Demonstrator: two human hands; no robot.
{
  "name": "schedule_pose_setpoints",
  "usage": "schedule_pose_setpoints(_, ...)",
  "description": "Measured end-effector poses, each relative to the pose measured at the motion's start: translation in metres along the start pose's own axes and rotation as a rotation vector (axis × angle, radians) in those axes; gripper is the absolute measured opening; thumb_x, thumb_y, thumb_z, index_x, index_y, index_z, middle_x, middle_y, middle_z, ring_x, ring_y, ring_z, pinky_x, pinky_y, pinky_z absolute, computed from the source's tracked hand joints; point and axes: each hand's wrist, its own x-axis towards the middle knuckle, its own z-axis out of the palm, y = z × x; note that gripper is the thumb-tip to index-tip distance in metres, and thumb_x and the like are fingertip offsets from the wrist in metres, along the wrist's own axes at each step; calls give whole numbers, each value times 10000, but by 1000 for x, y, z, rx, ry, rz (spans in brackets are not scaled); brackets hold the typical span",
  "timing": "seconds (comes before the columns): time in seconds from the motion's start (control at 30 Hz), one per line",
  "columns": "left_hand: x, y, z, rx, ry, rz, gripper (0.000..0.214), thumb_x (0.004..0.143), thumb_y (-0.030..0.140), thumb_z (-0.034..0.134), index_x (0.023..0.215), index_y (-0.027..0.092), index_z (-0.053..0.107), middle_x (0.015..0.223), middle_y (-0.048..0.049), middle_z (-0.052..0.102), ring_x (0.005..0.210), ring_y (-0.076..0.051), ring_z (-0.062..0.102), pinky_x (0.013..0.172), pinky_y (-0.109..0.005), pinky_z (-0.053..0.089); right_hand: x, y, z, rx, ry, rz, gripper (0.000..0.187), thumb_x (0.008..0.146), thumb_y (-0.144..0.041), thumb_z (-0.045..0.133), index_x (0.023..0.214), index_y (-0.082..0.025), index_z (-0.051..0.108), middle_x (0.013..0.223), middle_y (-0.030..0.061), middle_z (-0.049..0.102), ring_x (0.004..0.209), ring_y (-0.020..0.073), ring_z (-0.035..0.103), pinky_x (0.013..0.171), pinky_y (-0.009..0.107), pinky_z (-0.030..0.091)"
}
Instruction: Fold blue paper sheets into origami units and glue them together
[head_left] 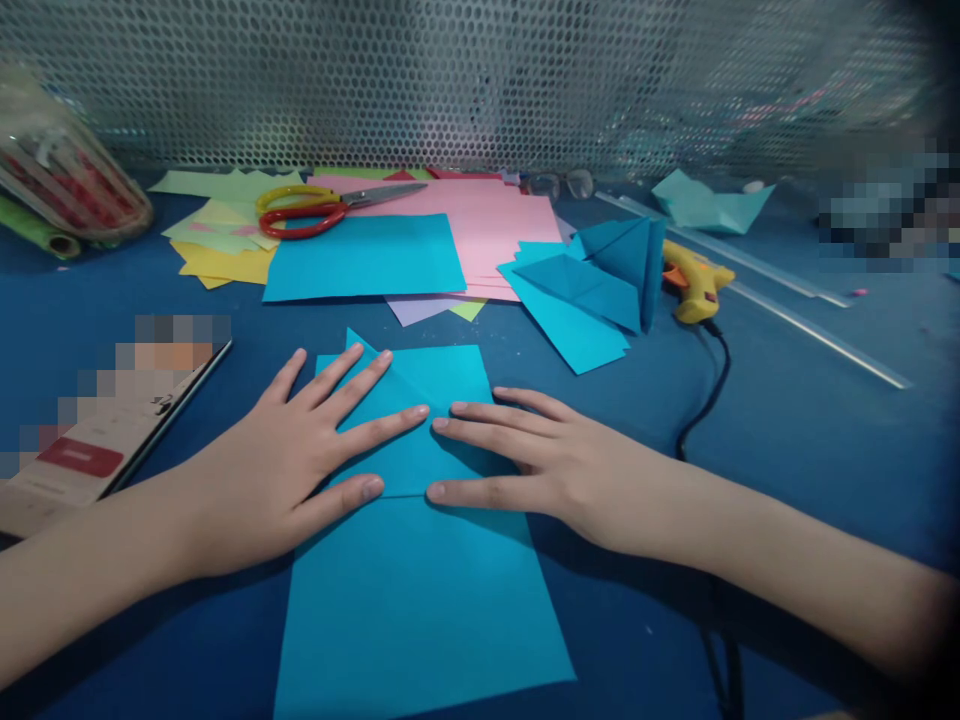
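Note:
A sheet of blue paper (420, 600) lies on the table in front of me, its far part folded over toward me. The fold's near edge runs across the sheet between my thumbs, and a small pointed corner sticks out at the far left. My left hand (322, 440) rests flat on the folded part with its fingers spread. From the other side, my right hand (540, 450) presses on the same part, fingers stretched out and apart. The fingertips of both hands nearly meet at the middle. Parts of the folded layer are hidden under the hands.
Scissors (330, 205) lie on a blue sheet (367, 265) and pink paper (510, 225). Folded blue pieces (600, 280) sit beside a yellow glue gun (697, 285) with a black cord, near clear glue sticks (817, 335). A phone (90, 450) and a jar (67, 160) stand left.

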Motion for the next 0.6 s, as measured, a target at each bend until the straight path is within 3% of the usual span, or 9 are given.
schedule_pose_setpoints(0.23,1,0,0,-18,21,-2,631,1034,621,375,1572,518,63,1714,-12,31,1546,-440,116,1145,-803,127,1,-1,0,-16,12,-2,670,949,12,407,1519,-332,484,1635,124,374,1519,304,329,1160,629,349)
schedule_pose_setpoints(0.47,0,2,1,-26,58,-5,593,1029,641,361,1564,510,141,1703,-16,81,1540,-439,145,1144,-803,142,20,-2,-15,-178,13,-80,630,973,-17,395,1497,-346,514,1425,126,597,1307,293,564,1136,657,359)
schedule_pose_setpoints(0.6,0,2,1,-32,45,-13,571,1035,654,297,1567,476,189,1697,-52,105,1543,-434,121,1125,-823,147,36,-1,-21,-256,6,-160,547,999,-87,433,1478,-331,536,1296,101,649,1147,259,616,1076,538,449)
